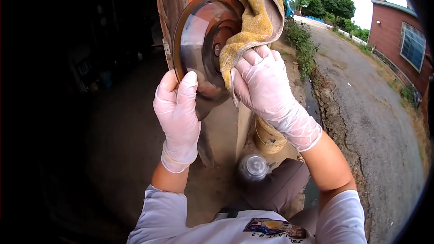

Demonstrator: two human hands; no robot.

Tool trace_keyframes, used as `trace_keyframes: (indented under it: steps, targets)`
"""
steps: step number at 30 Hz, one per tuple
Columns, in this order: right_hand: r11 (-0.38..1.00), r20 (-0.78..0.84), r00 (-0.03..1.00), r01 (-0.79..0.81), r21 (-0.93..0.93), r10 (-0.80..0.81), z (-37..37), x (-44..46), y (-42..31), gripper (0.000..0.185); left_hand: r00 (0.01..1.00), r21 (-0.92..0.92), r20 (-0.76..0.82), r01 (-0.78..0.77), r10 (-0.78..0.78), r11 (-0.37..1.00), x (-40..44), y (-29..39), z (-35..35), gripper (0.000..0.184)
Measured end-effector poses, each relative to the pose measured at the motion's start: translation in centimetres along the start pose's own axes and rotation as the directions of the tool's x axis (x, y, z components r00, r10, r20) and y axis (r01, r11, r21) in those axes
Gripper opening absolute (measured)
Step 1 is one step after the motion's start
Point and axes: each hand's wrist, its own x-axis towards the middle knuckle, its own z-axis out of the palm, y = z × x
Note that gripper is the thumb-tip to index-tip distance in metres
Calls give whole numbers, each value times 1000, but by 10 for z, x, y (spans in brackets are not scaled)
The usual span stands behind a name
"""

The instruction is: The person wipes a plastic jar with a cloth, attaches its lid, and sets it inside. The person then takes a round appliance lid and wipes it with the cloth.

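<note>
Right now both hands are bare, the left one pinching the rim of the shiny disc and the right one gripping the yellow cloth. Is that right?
Not quite: both hands are gloved in something thin and whitish, as the head view shows. The left hand does pinch the rim of the shiny disc, and the right hand grips the yellow cloth.

Glossy, smooth, metal-looking round lid (pixel 194 40); soft, matt, rough-napped yellow cloth (pixel 260 16); rough wooden post (pixel 174 0).
</note>
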Motion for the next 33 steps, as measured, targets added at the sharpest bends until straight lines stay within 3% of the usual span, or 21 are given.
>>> trace_keyframes:
  steps: [5,7,9,10,12,15,16,19,20,23,24,27,28,31,33]
  targets:
    - [981,49,999,-28,190,19,-6,-2,5,7,995,-38,70,-67,69,997,7,-16,-6,12]
    - [805,162,966,-257,535,201,-12,2,3,9,994,-87,53,-93,98,992,17,-24,-6,11]
    - [615,122,956,-266,743,267,-6,7,-3,15,988,-59,77,-133,137,989,22,-16,0,13]
    - [574,0,963,-161,803,270,6,8,-8,19,990,-95,51,-128,133,987,25,-15,5,14]
    - [681,-222,957,36,731,187,16,7,-10,33,993,-172,24,-113,119,979,30,-17,7,21]
    - [929,-126,989,-19,370,71,8,15,-7,32,984,-226,-21,-179,179,957,16,-22,18,23]
    - [941,-123,989,-35,337,81,11,15,-7,32,989,-297,14,-134,144,945,15,-19,16,23]
    - [995,-184,979,-76,60,86,11,8,-10,30,981,-237,-4,-188,192,953,11,-14,14,20]
    - [995,-147,984,-101,26,104,12,2,-9,26,989,-222,-19,-145,144,964,9,-11,15,16]
    - [994,-59,993,-100,49,103,7,-8,-5,20,987,-102,-34,-162,159,982,8,-27,3,14]
    - [993,-161,985,-46,106,63,5,-6,-3,13,982,-20,-65,-178,177,984,6,-26,4,13]
    - [882,-49,993,-76,465,112,-4,-2,5,10,985,-92,-46,-169,165,981,7,-19,12,13]
    - [842,-124,986,-25,540,109,0,-2,6,11,983,-138,-52,-180,174,974,8,-20,13,14]
    - [872,-284,958,111,477,33,2,1,0,12,984,-99,-31,-177,174,979,1,-19,8,15]
    - [935,-287,956,51,352,56,1,3,-5,16,982,-125,-25,-191,189,974,-2,-16,11,14]
